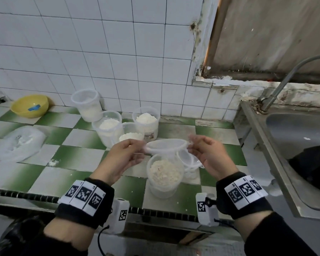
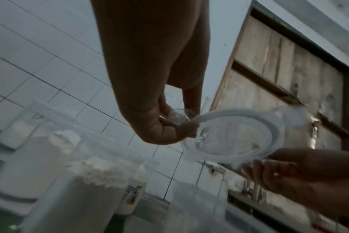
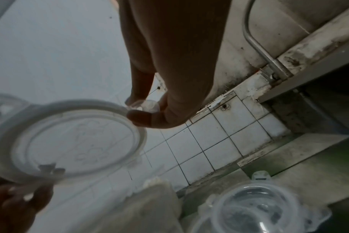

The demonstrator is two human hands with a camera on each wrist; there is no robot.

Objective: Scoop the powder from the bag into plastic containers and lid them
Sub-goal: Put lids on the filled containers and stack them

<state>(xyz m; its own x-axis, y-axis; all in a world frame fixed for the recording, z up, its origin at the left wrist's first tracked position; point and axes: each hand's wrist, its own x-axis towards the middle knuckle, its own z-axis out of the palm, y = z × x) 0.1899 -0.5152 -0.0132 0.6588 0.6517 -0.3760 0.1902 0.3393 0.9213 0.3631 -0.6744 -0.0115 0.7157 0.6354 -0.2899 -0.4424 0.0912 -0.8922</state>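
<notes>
A round clear plastic lid (image 1: 166,145) (image 2: 233,135) (image 3: 76,140) hangs in the air between both hands. My left hand (image 1: 131,150) (image 2: 169,124) pinches its left tab and my right hand (image 1: 194,145) (image 3: 147,108) pinches its right tab. Directly below stands an uncovered clear container (image 1: 164,174) filled with whitish powder, near the counter's front edge. Behind it, several more uncovered containers (image 1: 107,126) hold white powder. The plastic powder bag (image 1: 18,143) lies crumpled at the left of the counter.
A stack of spare clear lids (image 1: 188,159) (image 3: 255,209) lies right of the near container. A yellow bowl (image 1: 30,106) sits at the back left. The steel sink (image 1: 294,145) with its tap (image 1: 277,87) borders the green-and-white tiled counter (image 1: 78,156) on the right.
</notes>
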